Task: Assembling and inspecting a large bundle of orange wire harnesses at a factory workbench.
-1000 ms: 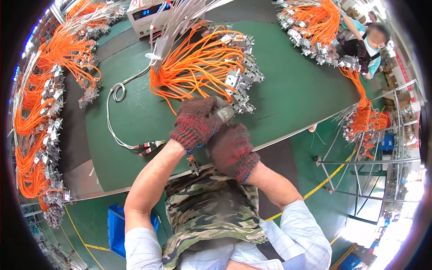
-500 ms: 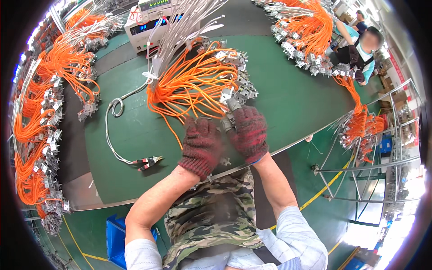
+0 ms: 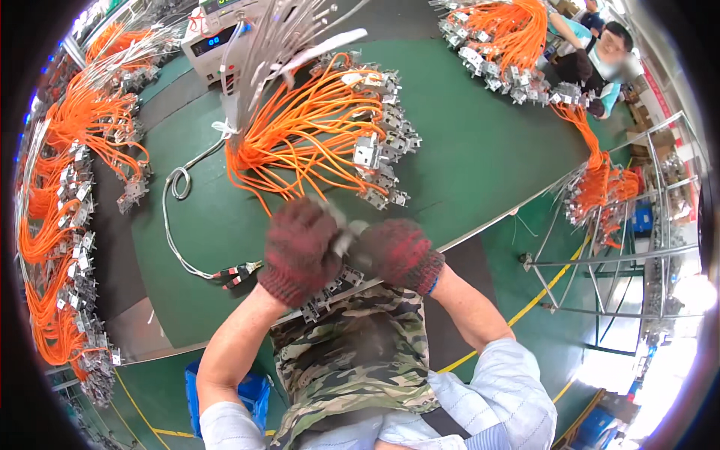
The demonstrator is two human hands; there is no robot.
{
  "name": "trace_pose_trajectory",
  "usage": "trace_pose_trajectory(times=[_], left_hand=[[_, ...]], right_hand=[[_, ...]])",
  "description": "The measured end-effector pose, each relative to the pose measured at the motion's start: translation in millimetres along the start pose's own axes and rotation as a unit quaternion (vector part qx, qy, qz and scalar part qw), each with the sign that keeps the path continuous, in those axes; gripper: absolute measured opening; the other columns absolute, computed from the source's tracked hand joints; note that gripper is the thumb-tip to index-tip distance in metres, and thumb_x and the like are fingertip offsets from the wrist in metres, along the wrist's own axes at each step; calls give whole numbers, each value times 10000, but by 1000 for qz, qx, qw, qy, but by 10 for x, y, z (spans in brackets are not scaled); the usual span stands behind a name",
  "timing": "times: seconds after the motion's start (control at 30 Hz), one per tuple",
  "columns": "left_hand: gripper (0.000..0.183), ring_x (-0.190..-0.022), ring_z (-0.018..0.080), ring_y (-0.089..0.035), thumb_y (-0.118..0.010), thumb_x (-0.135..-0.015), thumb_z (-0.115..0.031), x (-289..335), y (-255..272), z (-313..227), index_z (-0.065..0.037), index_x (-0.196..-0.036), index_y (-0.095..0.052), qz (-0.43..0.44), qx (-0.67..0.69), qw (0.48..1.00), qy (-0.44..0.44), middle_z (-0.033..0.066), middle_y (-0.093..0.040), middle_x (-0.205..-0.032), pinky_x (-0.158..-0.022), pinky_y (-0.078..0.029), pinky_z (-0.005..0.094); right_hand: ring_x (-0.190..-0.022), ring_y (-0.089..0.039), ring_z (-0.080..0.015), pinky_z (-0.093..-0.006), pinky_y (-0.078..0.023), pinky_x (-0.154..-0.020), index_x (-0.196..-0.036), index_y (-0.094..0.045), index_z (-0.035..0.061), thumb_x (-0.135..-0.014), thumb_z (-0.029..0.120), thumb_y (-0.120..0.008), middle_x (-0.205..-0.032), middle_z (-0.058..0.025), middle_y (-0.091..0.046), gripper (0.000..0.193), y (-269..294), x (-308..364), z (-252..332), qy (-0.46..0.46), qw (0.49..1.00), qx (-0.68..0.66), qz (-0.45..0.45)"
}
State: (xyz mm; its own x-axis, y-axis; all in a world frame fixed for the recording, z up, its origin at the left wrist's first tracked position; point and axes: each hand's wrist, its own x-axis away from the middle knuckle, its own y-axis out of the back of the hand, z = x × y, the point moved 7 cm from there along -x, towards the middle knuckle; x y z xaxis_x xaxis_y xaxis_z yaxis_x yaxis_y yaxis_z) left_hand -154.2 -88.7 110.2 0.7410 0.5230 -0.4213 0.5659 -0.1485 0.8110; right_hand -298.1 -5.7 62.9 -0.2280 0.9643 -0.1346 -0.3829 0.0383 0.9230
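Note:
My left hand (image 3: 301, 246) and my right hand (image 3: 399, 255), both in dark red and grey knitted gloves, meet at the near edge of the table. Their fingers are closed around a small grey piece (image 3: 345, 238), blurred and mostly hidden, whose kind I cannot make out. Below the left glove, several grey metal connectors (image 3: 324, 300) lie along the table edge by my camouflage apron (image 3: 349, 345). Just beyond my hands lies a bundle of orange cables (image 3: 292, 142), tied at the left, with grey metal connectors (image 3: 366, 153) at its right end.
A white lead with red and black clips (image 3: 238, 274) lies on the green mat (image 3: 472, 150). Behind stands a power supply (image 3: 217, 52). More orange cable bundles (image 3: 56, 232) line the left. A co-worker (image 3: 600, 67) and a metal rack (image 3: 600, 277) are at right; a blue bin (image 3: 255, 397) sits below.
My right hand has come away from the bundle's connectors, and both hands are drawn nearer to me and together. Connectors now show beneath the left glove. The view has shifted slightly.

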Motion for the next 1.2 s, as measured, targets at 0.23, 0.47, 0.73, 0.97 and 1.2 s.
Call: trace_pose_trajectory(times=[0.23, 0.47, 0.73, 0.97, 1.2], left_hand=[[490, -1160, 414, -611, -828, -806, -238, -249, -242, 218, -75, -1239, -666, 4, -56, 994, 91, 167, -667, -1197, -999, -489, 535], [462, -1142, 412, -617, -799, -853, -232, -241, -336, 249, -42, -1243, -642, -28, -36, 994, 100, 185, -665, -1176, -997, -484, 530], [400, -1107, 413, -618, -792, -875, -243, -77, -150, 397, -52, -1202, -661, -101, 12, 988, 118, 188, -657, -1146, -961, -500, 510], [481, -1231, 382, -594, -812, -810, -221, -276, -31, 233, -104, -1253, -664, -14, -103, 994, 39, 149, -661, -1239, -1057, -457, 544], [505, -1219, 356, -611, -779, -782, -215, -454, -371, 209, -139, -1266, -657, 93, -108, 990, 10, 128, -670, -1233, -1060, -450, 537]], right_hand=[[-1170, -659, -449, -527, -557, -954, -1470, -557, 98, -777, 309, -832, -1324, -206, -678, 774, 799, -22, -145, -85, 972, -32, -215], [-1117, -658, -479, -542, -554, -926, -1434, -518, 36, -760, 377, -840, -1340, -254, -625, 820, 166, -294, -530, -128, 969, 3, -212], [-911, -696, -427, -520, -560, -814, -1223, -590, 3, -834, 470, -771, -1076, -223, -669, 634, -118, -168, 129, -193, 971, -111, 91], [-1014, -722, -405, -492, -572, -865, -1243, -648, 15, -922, 515, -726, -1071, -236, -730, 600, 209, -30, 289, -175, 974, -143, 19], [-1063, -713, -399, -478, -565, -922, -1335, -674, 74, -914, 257, -745, -1148, -200, -739, 464, 473, -67, -251, -272, 940, -150, -139]])
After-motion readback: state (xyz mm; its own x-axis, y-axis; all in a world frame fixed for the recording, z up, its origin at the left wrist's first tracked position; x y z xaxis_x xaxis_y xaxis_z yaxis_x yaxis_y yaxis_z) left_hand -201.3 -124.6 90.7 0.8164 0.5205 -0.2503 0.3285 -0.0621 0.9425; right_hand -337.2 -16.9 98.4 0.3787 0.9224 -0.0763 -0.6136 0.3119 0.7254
